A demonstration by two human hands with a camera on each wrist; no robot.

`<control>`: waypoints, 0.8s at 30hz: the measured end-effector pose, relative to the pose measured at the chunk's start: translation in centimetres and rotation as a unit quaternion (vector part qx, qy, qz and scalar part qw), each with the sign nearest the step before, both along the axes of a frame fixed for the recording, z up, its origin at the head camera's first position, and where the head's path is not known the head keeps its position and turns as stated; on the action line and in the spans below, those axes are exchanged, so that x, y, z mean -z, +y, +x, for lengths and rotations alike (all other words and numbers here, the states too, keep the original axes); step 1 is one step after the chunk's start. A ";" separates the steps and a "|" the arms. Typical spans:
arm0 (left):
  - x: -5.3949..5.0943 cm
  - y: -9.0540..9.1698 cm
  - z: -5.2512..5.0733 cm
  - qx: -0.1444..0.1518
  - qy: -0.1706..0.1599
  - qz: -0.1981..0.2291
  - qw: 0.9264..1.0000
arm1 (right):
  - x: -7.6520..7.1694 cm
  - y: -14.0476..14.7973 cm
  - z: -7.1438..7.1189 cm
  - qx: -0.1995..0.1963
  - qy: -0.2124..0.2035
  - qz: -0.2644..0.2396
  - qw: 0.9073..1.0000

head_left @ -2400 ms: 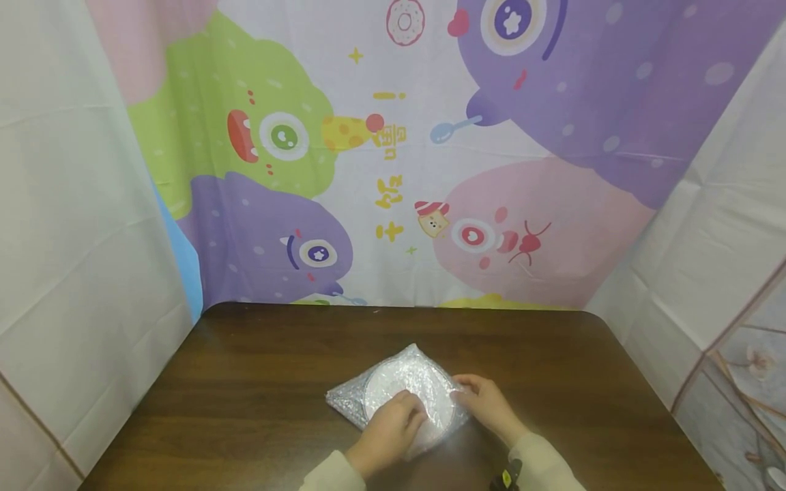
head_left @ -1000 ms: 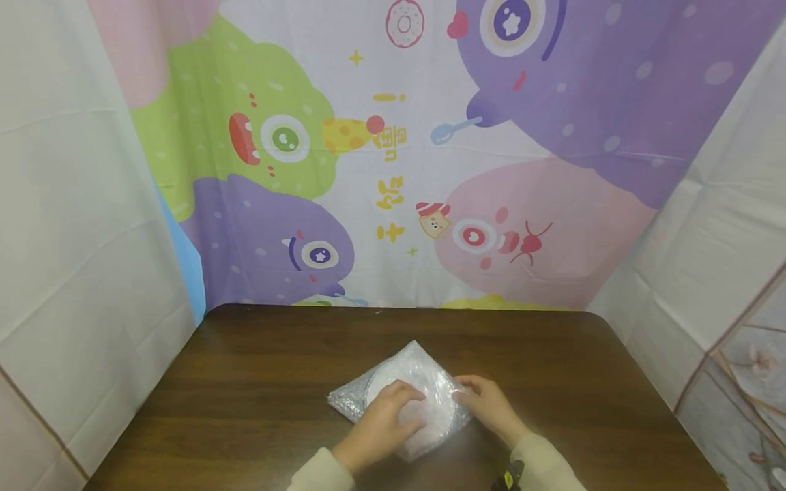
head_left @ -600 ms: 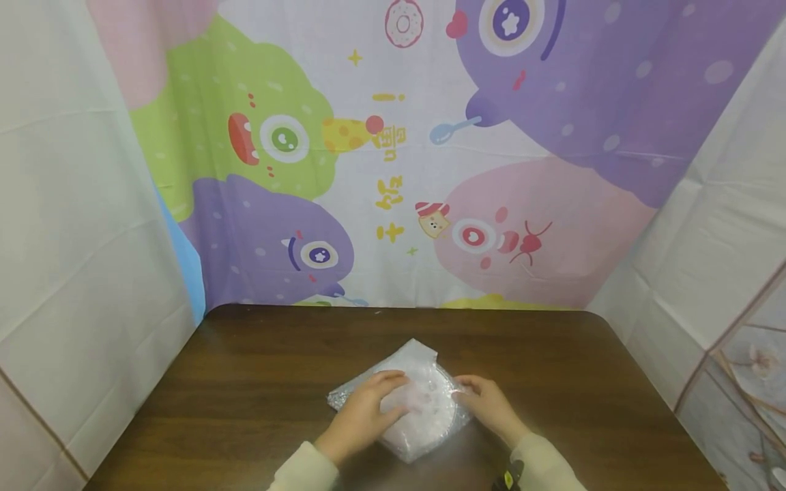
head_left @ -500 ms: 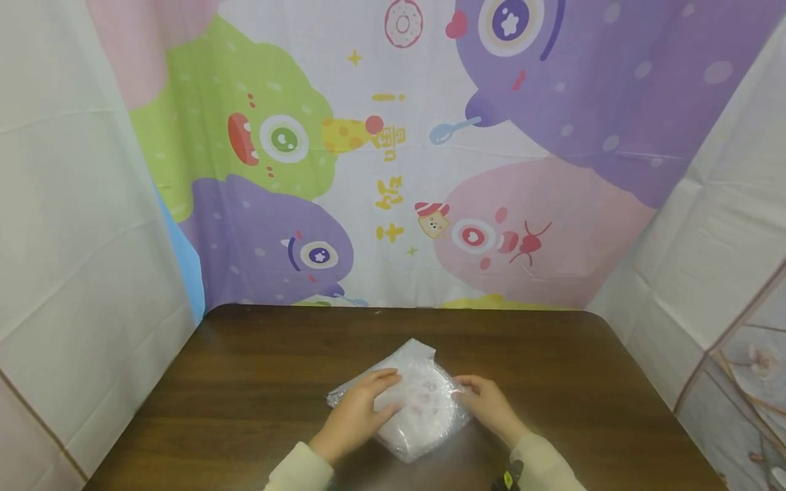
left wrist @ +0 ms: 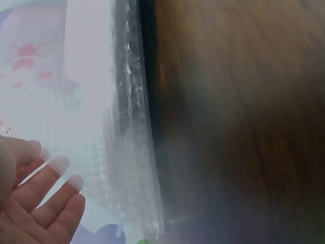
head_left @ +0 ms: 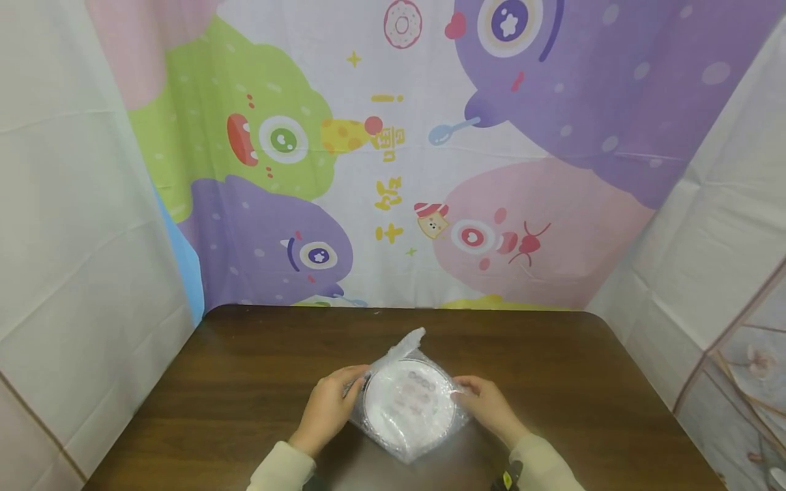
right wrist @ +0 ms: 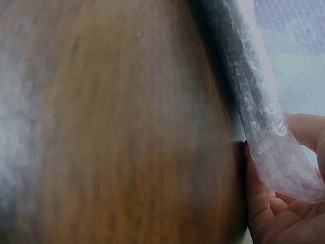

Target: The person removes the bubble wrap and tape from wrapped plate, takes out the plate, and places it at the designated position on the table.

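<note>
A bubble-wrap bag (head_left: 402,447) lies on the table with a corner toward me. Through its film shows a round white plate-like thing (head_left: 410,402) with a faint pinkish print. Along the far left side the bag's flap (head_left: 402,346) stands up, folded back. My left hand (head_left: 328,406) holds that left side, thumb in front; in the left wrist view some fingertips (left wrist: 60,163) look veiled by the film. At the right corner my right hand (head_left: 488,406) pinches the bag, thumb on top and fingers beneath, as the right wrist view of the bubble wrap (right wrist: 254,96) shows.
The dark wooden table (head_left: 258,361) reaches back to a cartoon-printed cloth (head_left: 393,273). Pale hangings (head_left: 80,239) enclose the left and right sides. A small black thing with a yellow mark (head_left: 507,477) sits by the right sleeve.
The left hand has drawn leftward from above the middle of the bag to its left side. The flap has swung back with it, uncovering the round thing. The right hand stays at its corner.
</note>
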State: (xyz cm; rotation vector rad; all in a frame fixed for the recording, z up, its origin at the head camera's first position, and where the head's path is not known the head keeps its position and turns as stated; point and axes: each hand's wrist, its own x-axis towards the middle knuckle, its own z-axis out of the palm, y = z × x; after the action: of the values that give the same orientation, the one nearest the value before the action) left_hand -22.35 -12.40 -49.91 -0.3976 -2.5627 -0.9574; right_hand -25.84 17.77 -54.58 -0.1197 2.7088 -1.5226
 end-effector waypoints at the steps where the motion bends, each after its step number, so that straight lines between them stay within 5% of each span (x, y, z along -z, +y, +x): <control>1: 0.0 -0.1 -0.1 -0.001 0.003 0.004 1.000 | 0.0 0.0 0.0 0.000 0.001 -0.001 1.000; 24: -0.1 -1.3 -3.2 -0.073 -0.011 0.059 0.996 | 0.0 0.2 0.0 -0.010 0.003 -0.007 1.000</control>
State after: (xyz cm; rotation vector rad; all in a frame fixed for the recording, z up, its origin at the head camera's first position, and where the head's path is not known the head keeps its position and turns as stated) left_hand -25.57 -13.66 -49.84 -0.1650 -2.4988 -1.0576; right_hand -25.79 17.98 -54.62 -0.1527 2.6938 -1.5375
